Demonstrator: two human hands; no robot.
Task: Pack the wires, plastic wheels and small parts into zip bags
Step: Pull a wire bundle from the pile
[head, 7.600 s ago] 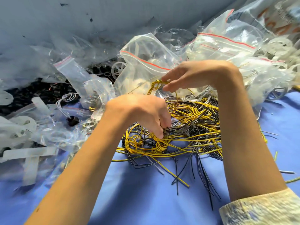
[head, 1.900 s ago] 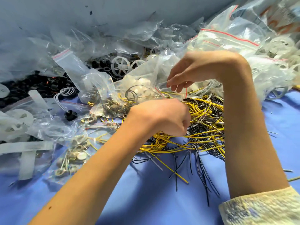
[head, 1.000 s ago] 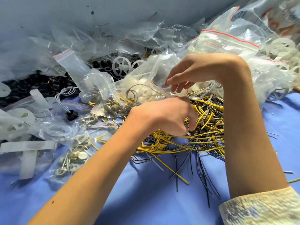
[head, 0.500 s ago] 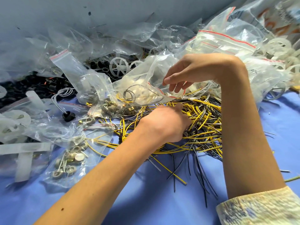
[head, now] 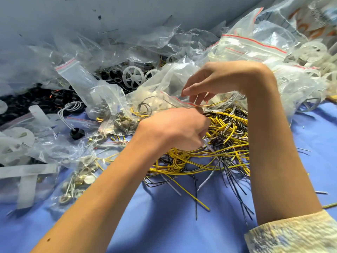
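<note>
Both hands at the wire pile, centre frame.
On the blue desk the left hand sits on the yellow and black wires, fingers curled around a few strands. Just above, the right hand has its fingers pinching the red-striped mouth of a zip bag; plastic wheel beyond.

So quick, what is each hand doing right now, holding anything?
Left hand: closed, fingers curled round wires from the pile.
Right hand: pinching the zip bag at its red-lined mouth.
</note>
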